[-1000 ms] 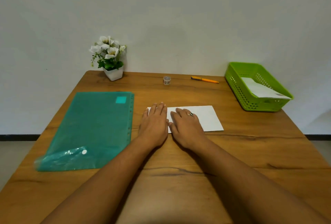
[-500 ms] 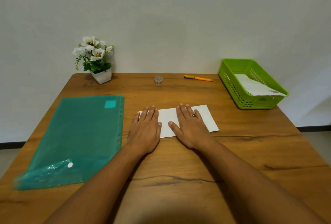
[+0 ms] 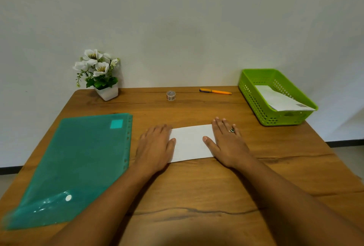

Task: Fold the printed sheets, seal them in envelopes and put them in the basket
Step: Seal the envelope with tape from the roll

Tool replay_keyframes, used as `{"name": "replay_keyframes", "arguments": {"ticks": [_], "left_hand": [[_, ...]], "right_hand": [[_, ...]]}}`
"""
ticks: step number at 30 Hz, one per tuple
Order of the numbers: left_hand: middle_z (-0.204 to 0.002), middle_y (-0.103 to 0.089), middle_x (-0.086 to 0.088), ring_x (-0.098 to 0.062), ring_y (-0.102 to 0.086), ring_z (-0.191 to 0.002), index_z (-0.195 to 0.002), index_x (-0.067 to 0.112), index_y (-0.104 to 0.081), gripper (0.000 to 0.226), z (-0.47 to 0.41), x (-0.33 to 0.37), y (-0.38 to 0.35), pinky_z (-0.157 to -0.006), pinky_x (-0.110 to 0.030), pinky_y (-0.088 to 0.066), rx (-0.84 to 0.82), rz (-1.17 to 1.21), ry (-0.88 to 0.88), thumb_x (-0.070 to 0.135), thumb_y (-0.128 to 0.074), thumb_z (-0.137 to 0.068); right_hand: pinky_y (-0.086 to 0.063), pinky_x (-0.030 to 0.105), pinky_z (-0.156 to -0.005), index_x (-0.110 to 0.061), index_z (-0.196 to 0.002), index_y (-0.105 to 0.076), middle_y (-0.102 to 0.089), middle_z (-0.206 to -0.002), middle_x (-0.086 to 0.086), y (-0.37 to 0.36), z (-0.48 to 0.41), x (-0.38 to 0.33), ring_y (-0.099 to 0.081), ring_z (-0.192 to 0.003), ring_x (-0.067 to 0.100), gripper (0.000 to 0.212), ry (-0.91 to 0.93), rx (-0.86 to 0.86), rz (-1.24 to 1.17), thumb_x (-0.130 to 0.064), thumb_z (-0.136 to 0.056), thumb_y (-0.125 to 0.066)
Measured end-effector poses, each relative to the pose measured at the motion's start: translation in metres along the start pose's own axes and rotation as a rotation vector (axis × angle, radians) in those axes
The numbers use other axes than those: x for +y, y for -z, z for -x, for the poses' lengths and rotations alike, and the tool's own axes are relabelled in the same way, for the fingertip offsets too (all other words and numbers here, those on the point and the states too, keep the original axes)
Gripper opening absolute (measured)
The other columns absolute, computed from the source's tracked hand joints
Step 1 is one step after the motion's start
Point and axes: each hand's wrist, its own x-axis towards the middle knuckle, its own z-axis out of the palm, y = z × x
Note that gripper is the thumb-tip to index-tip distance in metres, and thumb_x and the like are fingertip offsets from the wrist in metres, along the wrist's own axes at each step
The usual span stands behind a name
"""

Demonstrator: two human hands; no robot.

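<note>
A folded white sheet [image 3: 190, 143] lies flat in the middle of the wooden table [image 3: 197, 186]. My left hand [image 3: 155, 146] presses flat on its left end, fingers straight. On the right end my right hand [image 3: 228, 143] lies flat too, a ring on one finger, and covers that edge. At the back right stands a green basket [image 3: 254, 92] with a white envelope [image 3: 281, 101] leaning inside it.
A green plastic sleeve folder [image 3: 78, 163] covers the table's left side. Along the back edge stand a white flower pot [image 3: 107, 92], a small roll of tape [image 3: 170, 95] and an orange pen [image 3: 215, 91]. A wall rises right behind the table.
My two hands, side by side on the sheet a second ago, have slid apart along it, left hand to the left end and right hand to the right end.
</note>
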Motion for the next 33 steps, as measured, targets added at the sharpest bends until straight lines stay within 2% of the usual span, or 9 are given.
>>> {"name": "replay_keyframes", "arguments": {"ticks": [2, 5, 11, 15, 18, 22, 26, 29, 33], "left_hand": [[-0.146, -0.052, 0.004, -0.016, -0.047, -0.133, -0.150, 0.029, -0.043, 0.049, -0.024, -0.003, 0.008, -0.110, -0.041, -0.042, 0.068, 0.119, 0.032, 0.042, -0.051, -0.103], [-0.139, -0.056, 0.000, -0.019, -0.055, -0.123, -0.149, 0.028, -0.044, 0.048, -0.074, -0.012, 0.013, -0.097, -0.044, -0.053, 0.113, 0.187, 0.062, 0.033, -0.055, -0.102], [-0.142, -0.050, -0.007, -0.029, -0.057, -0.117, -0.142, 0.024, -0.049, 0.040, -0.158, -0.022, 0.015, -0.088, -0.045, -0.057, 0.080, 0.042, 0.066, 0.023, -0.056, -0.103], [-0.125, -0.062, -0.005, -0.025, -0.059, -0.103, -0.118, 0.020, -0.065, 0.018, -0.179, -0.026, 0.008, -0.083, -0.044, -0.057, 0.062, 0.002, 0.062, 0.019, -0.054, -0.103], [-0.108, -0.068, -0.004, -0.021, -0.056, -0.089, -0.103, 0.024, -0.065, 0.015, -0.174, -0.024, 0.011, -0.076, -0.040, -0.053, 0.052, 0.020, 0.088, 0.020, -0.051, -0.104], [-0.098, -0.061, 0.007, -0.017, -0.055, -0.089, -0.095, 0.033, -0.062, 0.009, -0.136, -0.011, 0.022, -0.074, -0.038, -0.051, 0.123, 0.132, 0.020, 0.028, -0.058, -0.101], [-0.106, -0.064, 0.010, -0.011, -0.057, -0.095, -0.101, 0.032, -0.066, 0.005, -0.074, 0.000, 0.024, -0.073, -0.038, -0.051, 0.175, 0.267, -0.038, 0.032, -0.061, -0.100], [-0.112, -0.066, 0.012, -0.009, -0.061, -0.100, -0.106, 0.032, -0.068, 0.012, -0.027, 0.007, 0.022, -0.080, -0.039, -0.055, 0.166, 0.415, -0.009, 0.039, -0.061, -0.100], [-0.117, -0.067, 0.018, 0.001, -0.062, -0.099, -0.106, 0.032, -0.071, 0.018, 0.025, 0.018, 0.021, -0.080, -0.032, -0.054, 0.153, 0.530, 0.011, 0.045, -0.062, -0.098]], "right_hand": [[0.000, 0.046, -0.129, -0.016, -0.166, -0.002, 0.001, -0.174, 0.002, -0.002, 0.000, 0.001, 0.005, -0.160, 0.020, 0.080, 0.003, 0.014, -0.002, -0.066, -0.104, -0.011], [0.000, 0.045, -0.129, -0.016, -0.166, -0.004, 0.000, -0.174, 0.002, -0.004, 0.000, 0.002, 0.004, -0.160, 0.019, 0.081, 0.010, 0.038, -0.011, -0.067, -0.104, -0.011], [0.000, 0.045, -0.130, -0.018, -0.166, -0.004, 0.000, -0.174, 0.001, -0.008, -0.002, 0.005, 0.004, -0.160, 0.019, 0.081, 0.013, 0.064, -0.018, -0.068, -0.103, -0.008], [0.001, 0.045, -0.130, -0.019, -0.166, -0.002, 0.002, -0.174, 0.000, -0.007, -0.004, 0.004, 0.006, -0.160, 0.018, 0.081, 0.010, 0.060, -0.021, -0.069, -0.102, -0.008], [0.001, 0.046, -0.130, -0.019, -0.166, -0.003, 0.001, -0.174, 0.000, -0.007, -0.004, 0.005, 0.006, -0.160, 0.018, 0.081, 0.010, 0.058, -0.033, -0.069, -0.102, -0.009], [0.001, 0.045, -0.129, -0.018, -0.166, -0.004, 0.000, -0.174, 0.001, -0.007, -0.002, 0.006, 0.004, -0.160, 0.019, 0.082, 0.016, 0.061, -0.035, -0.069, -0.102, -0.009], [-0.002, 0.045, -0.130, -0.018, -0.166, -0.006, -0.003, -0.174, 0.002, -0.003, 0.000, 0.003, 0.002, -0.160, 0.019, 0.083, 0.006, 0.072, -0.093, -0.070, -0.102, -0.016], [-0.012, 0.044, -0.128, -0.016, -0.162, -0.026, -0.022, -0.171, 0.003, 0.002, 0.006, 0.003, -0.013, -0.159, 0.022, 0.076, 0.019, 0.191, -0.230, -0.064, -0.103, -0.038], [-0.028, 0.044, -0.120, -0.017, -0.134, -0.062, -0.061, -0.141, 0.002, 0.006, 0.022, -0.004, -0.048, -0.140, 0.023, 0.048, 0.167, 0.342, -0.249, -0.049, -0.099, -0.057]]}}
